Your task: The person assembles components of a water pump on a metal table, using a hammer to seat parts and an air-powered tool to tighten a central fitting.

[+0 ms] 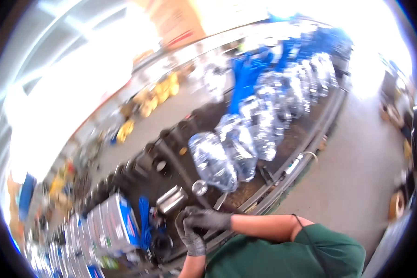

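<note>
Both my hands, in dark grey gloves, are brought together at the near edge of the dark workbench (176, 160). My left hand (190, 234) comes up from the lower edge with its fingers bent against the other. My right hand (211, 219) reaches in from the right and is curled closed against it. Anything small between them is hidden. Just beyond them lies a shiny metal cylinder (171, 199), with a small round metal piece (199, 187) to its right. A bundle of blue cable (144, 222) and a black ring-shaped part (161, 244) are to the left.
Clear plastic bags with blurred contents (213, 160) line the bench on the right, with blue material (245, 78) behind. Grey-and-blue boxes (106, 224) stand at the left. Yellow items (157, 92) lie farther back. A tape roll (396, 205) is at far right.
</note>
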`<state>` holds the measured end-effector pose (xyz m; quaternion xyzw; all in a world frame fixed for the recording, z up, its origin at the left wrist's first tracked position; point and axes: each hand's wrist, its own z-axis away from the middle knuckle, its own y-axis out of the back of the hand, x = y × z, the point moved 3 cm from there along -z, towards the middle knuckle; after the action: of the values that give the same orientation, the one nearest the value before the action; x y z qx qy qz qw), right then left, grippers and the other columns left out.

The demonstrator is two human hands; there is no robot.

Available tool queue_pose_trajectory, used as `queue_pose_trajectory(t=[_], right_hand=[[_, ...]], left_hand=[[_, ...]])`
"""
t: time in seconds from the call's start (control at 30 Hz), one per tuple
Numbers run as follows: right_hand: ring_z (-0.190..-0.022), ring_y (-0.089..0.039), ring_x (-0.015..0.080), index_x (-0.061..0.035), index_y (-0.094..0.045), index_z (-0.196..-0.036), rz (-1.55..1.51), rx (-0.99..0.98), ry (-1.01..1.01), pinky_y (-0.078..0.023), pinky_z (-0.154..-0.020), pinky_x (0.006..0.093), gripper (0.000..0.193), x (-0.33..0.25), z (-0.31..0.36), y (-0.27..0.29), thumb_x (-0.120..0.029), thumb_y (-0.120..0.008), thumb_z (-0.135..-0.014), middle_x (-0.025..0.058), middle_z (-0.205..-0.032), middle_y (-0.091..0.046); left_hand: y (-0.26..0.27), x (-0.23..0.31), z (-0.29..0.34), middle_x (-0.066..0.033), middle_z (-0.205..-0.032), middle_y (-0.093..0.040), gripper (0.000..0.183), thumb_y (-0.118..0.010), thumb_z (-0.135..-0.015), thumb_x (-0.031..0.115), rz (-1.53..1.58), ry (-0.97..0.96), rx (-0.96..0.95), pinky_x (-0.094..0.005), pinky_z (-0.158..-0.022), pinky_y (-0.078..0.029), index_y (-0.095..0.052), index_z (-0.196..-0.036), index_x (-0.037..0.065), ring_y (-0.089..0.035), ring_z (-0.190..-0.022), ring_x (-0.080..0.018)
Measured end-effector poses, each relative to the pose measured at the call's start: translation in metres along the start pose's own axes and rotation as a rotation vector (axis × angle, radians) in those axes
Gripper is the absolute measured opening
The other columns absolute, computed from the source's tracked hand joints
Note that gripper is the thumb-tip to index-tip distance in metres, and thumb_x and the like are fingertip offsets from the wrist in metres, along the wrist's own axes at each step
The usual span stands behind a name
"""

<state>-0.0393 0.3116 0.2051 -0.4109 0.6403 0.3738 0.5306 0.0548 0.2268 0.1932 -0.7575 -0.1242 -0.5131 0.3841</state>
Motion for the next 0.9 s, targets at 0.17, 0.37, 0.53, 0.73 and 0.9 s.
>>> queue_pose_trajectory(t=[0.17,0.37,0.53,0.73,0.9], right_hand=[[-0.104,-0.063,0.0165,-0.0042,-0.071,-0.121,-0.144,0.384,-0.143,-0.051,-0.095,0.0363,0.046,0.021,0.024,-0.04,-0.046,-0.063,-0.104,0.0088,-0.109,-0.073],[-0.089,-0.071,0.0298,-0.0005,-0.069,-0.107,0.634,0.602,-0.215,-0.057,-0.08,0.0432,0.029,0.093,0.075,-0.055,-0.025,-0.059,-0.096,0.0187,-0.093,-0.072],[-0.071,-0.066,0.0213,-0.0014,-0.07,-0.089,-0.262,1.002,-0.52,-0.052,-0.065,0.0413,0.042,0.117,0.107,-0.047,-0.04,-0.06,-0.104,0.0072,-0.075,-0.066],[-0.086,-0.069,0.0282,0.0025,-0.07,-0.113,-0.005,0.639,-0.338,-0.054,-0.083,0.0425,0.057,0.067,0.138,-0.091,-0.051,-0.052,-0.106,0.0161,-0.095,-0.074],[-0.098,-0.071,0.0383,-0.0004,-0.072,-0.113,0.297,0.87,-0.423,-0.052,-0.089,0.0462,0.051,0.101,0.177,-0.097,-0.047,-0.054,-0.103,0.0229,-0.104,-0.074]], left_hand=[[0.024,-0.036,0.011,-0.0072,-0.112,-0.068,0.037,-0.072,-0.099,0.029,-0.07,0.082,-0.107,-0.0382,-0.087,-0.058,-0.06,-0.125,0.005,-0.066,-0.101,-0.0214],[0.061,-0.062,0.079,-0.0051,-0.11,-0.07,0.032,-0.071,-0.097,0.033,-0.067,0.718,-0.177,-0.0371,-0.086,-0.057,-0.066,-0.121,0.012,-0.067,-0.101,-0.0217],[0.04,-0.053,0.124,-0.0039,-0.11,-0.072,0.035,-0.068,-0.097,0.042,0.126,1.082,-0.271,-0.0387,-0.091,-0.055,-0.07,-0.118,0.015,-0.067,-0.103,-0.0224],[0.066,-0.05,0.14,-0.0054,-0.116,-0.074,0.045,-0.063,-0.095,0.055,0.362,1.068,-0.12,-0.0404,-0.1,-0.052,-0.073,-0.117,0.017,-0.066,-0.108,-0.0262],[0.025,-0.04,0.167,-0.0109,-0.144,-0.06,0.074,-0.041,-0.098,0.07,0.342,1.064,-0.232,-0.0479,-0.119,-0.034,-0.059,-0.14,0.012,-0.052,-0.136,-0.0321]])
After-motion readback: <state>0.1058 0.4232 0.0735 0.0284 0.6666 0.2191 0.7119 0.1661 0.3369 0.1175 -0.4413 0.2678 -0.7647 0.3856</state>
